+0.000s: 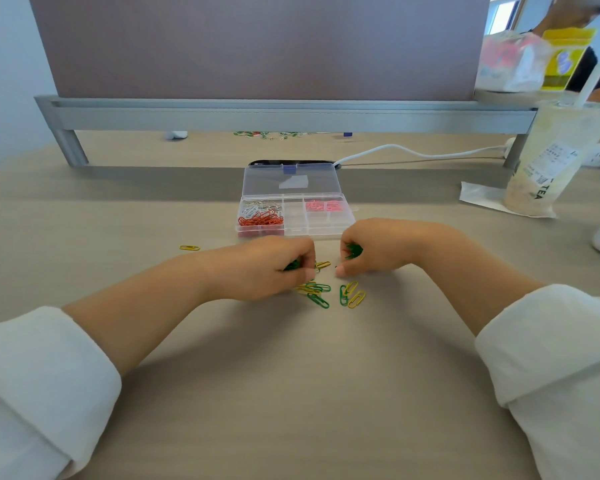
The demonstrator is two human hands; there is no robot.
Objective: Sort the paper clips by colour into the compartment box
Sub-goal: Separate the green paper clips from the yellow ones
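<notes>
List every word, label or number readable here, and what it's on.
"TEA": printed on the drink cup.
Small print on the white label of that cup: too small to read.
Printing on the yellow packet: blurred, unreadable.

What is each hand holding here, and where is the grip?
Left hand grips a bunch of green wire paper clips inside curled fingers; right hand grips another green bunch likewise.
</notes>
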